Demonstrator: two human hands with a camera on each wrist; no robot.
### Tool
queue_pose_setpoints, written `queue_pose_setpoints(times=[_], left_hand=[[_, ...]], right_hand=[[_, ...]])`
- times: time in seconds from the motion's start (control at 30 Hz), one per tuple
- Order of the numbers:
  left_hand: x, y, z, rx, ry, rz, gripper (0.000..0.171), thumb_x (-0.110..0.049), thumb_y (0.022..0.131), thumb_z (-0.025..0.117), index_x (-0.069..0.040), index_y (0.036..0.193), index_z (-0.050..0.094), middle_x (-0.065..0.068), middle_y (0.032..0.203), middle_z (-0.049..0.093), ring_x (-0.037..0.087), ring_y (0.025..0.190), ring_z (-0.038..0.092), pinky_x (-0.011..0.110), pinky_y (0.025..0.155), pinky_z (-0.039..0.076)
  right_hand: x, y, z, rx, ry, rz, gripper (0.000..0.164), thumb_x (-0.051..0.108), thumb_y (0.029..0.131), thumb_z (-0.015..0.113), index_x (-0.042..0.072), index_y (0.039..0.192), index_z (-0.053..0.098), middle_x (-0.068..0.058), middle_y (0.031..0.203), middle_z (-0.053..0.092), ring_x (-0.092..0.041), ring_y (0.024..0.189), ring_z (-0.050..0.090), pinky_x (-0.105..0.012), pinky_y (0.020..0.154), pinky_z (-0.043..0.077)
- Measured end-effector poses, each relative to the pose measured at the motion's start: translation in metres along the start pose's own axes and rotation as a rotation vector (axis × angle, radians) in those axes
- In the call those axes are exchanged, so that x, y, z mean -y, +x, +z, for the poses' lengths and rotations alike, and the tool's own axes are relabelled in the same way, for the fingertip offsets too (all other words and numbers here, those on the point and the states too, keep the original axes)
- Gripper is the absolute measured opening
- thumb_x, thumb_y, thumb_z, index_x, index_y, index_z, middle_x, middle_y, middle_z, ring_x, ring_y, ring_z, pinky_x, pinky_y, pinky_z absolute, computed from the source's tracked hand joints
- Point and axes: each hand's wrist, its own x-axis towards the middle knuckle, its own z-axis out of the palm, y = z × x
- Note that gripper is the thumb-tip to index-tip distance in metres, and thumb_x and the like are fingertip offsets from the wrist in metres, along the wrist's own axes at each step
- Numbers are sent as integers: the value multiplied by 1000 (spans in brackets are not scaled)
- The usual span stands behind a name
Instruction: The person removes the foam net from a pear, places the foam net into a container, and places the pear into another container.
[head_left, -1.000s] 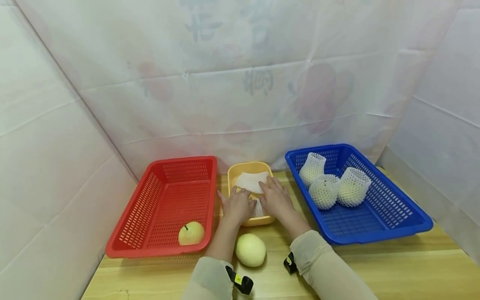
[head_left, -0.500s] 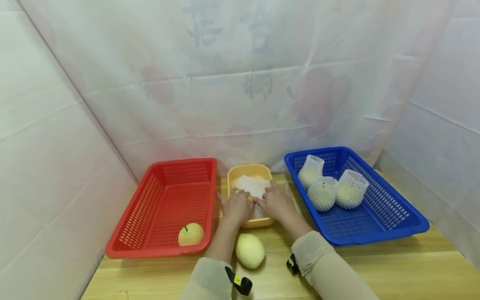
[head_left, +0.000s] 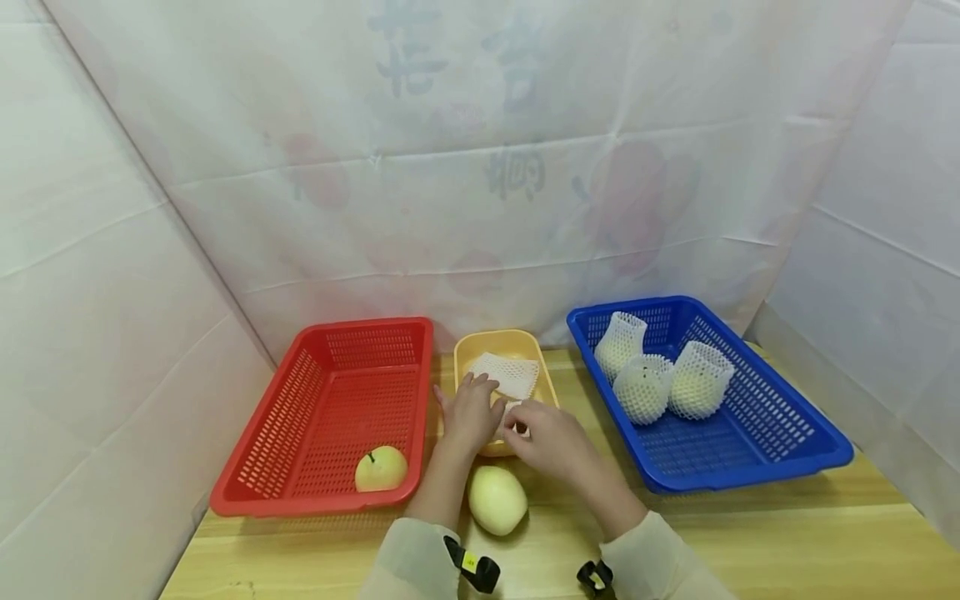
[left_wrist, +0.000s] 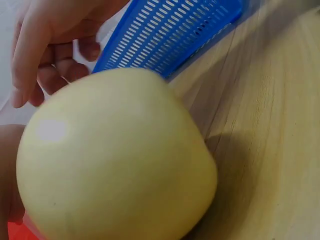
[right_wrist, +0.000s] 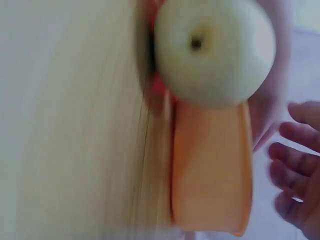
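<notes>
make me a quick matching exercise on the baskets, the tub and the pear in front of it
1. red basket
2. yellow tub
3. blue basket
4. pear in front of the tub

A. bare, on the table
B. holds three pears in mesh sleeves
C. holds one bare pear
D. holds loose white mesh

Pairs: 1-C, 2-D, 3-B, 4-A

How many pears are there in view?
5: one bare pear on the table, another bare pear in the red basket, and three foam-netted pears in the blue basket. None seems hidden.
</notes>
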Motion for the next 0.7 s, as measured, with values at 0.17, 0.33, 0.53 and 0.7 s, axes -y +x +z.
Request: queue_pose_setpoints(times=[0.17,0.33,0.53,0.7], left_hand=[[-3,-4,-5,-46,-51,13,32,-37,89,61,-23,117,65,-2,133,56,22,132,43,75,102,8],[-13,-15,-13,-103,-125,76,30,-35,90,60,-21,117,66,-1,133,56,22,131,44,72,104,10],[-32,-35,-31,-128,-236,194,29,-34,92,58,-20,117,65,-2,135,55,18,132,43,66,109,10],[-36,-53,-45,-125,-365,286,25,-30,92,59,-20,115,66,-4,133,56,16,130,46,63,111,11]], right_hand=[[11,-17,-3,206,101,-15,23,45,86,63,26,96,69,14,90,67,-6,82,62,-28,70,51],[12,-26,4,323,201,-37,41,56,84,60,23,107,68,12,98,68,-6,84,62,-28,72,51],[13,-31,10,378,303,-42,40,59,83,60,23,100,65,13,92,66,0,78,60,-24,68,51],[15,-35,12,447,418,-9,42,59,81,62,26,106,62,15,94,64,0,76,56,-22,70,49]])
